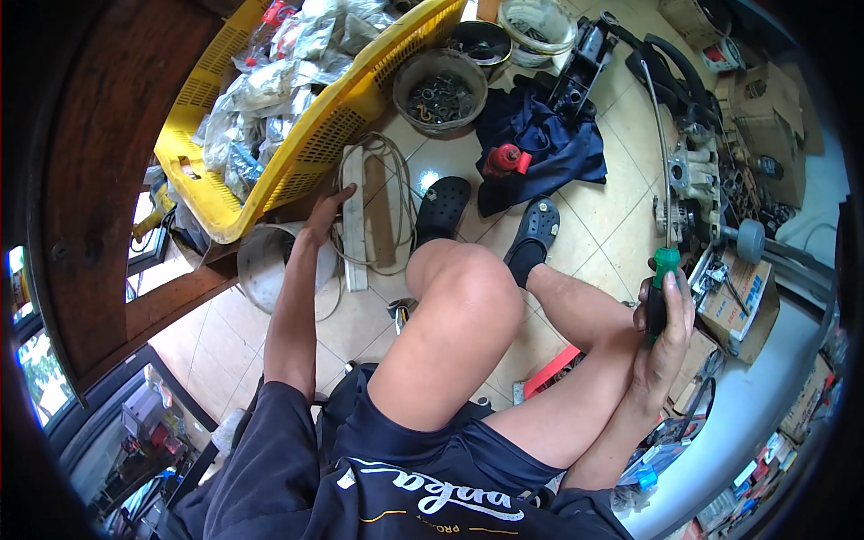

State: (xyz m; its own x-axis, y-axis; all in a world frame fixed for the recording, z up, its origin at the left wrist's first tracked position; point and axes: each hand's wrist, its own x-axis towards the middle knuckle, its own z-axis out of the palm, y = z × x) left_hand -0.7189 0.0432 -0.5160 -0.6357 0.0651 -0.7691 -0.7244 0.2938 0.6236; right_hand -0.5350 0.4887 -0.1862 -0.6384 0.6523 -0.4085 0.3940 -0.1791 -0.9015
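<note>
My right hand point(664, 315) is closed round the green-and-black handle of a long screwdriver point(665, 270), beside my right leg; its thin shaft points up past a metal engine assembly point(693, 180). My left hand point(326, 214) is held out under the lower edge of a yellow plastic crate point(351, 99) full of bagged items, with a finger stretched toward a coiled cable point(396, 166) and a pale wooden bar point(354, 270). Whether it touches them I cannot tell.
Buckets, one of metal parts point(432, 99), stand at the top. A red jack point(508, 159) and black part point(580, 67) lie on dark cloth point(576, 153). Cardboard boxes point(765, 108) line the right. A wooden frame point(90, 180) is at left. My feet rest on tiled floor point(567, 243).
</note>
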